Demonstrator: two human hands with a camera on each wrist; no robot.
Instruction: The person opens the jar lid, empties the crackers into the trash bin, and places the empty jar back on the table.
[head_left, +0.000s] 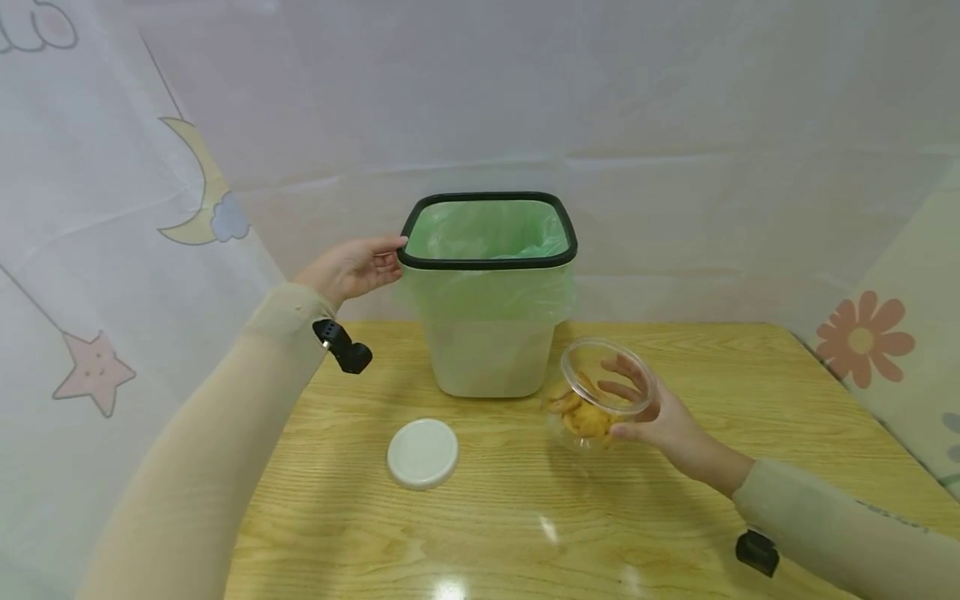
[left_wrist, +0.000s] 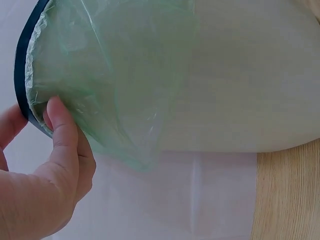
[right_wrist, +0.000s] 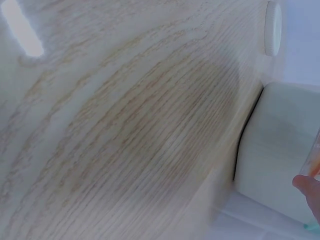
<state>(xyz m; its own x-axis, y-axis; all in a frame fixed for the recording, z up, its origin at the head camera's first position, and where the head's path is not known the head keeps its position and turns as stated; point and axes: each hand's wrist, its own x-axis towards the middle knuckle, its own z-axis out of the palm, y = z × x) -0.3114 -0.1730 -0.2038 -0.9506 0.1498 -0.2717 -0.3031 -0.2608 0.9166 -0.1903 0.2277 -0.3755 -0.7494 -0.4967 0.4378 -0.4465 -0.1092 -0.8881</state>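
A white trash can (head_left: 491, 350) with a black rim ring and a green plastic liner (left_wrist: 135, 65) stands at the table's back. My left hand (head_left: 356, 265) pinches the black rim (left_wrist: 21, 65) at its left side, thumb on one side and fingers on the other. My right hand (head_left: 667, 425) grips a clear round plastic jar (head_left: 555, 425) in front of the can's right side. The jar has no lid on, tilts slightly toward the can, and holds orange-yellow food pieces (head_left: 588, 417). In the right wrist view only a fingertip (right_wrist: 307, 187) and the jar's edge show.
A round white lid (head_left: 422, 454) lies on the wooden table (head_left: 480, 533) in front of the can, left of the jar. A pale cloth backdrop (head_left: 675, 208) with a moon, star and flower hangs close behind the can.
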